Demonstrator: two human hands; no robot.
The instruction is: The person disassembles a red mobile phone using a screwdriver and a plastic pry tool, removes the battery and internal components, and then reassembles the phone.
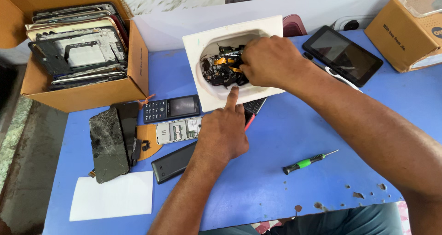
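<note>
**Head view: two hands at a tray of phone scraps**

Head camera looks down on a blue-topped bench strewn with phone parts. A white square plastic tray sits tilted near the middle, and everything else is placed around it. The right hand is dug into its hollow, fingers clenched down among a tangle of small black and orange phone components; whether they have pinched one piece I cannot tell. The left hand rests just below the tray, forefinger stretched out and pressing the near rim, the rest curled loosely and grasping nothing; this seems to be steadying the tray.

Just left of the tray's lower corner lies a dark keypad phone, with an opened phone body showing card slots below it. Further left lie a cracked black screen panel and a white sheet. A brown cardboard box of stacked phone frames stands well to the tray's left. To its right lies a black tablet; a green-handled screwdriver lies below and to the right.
</note>
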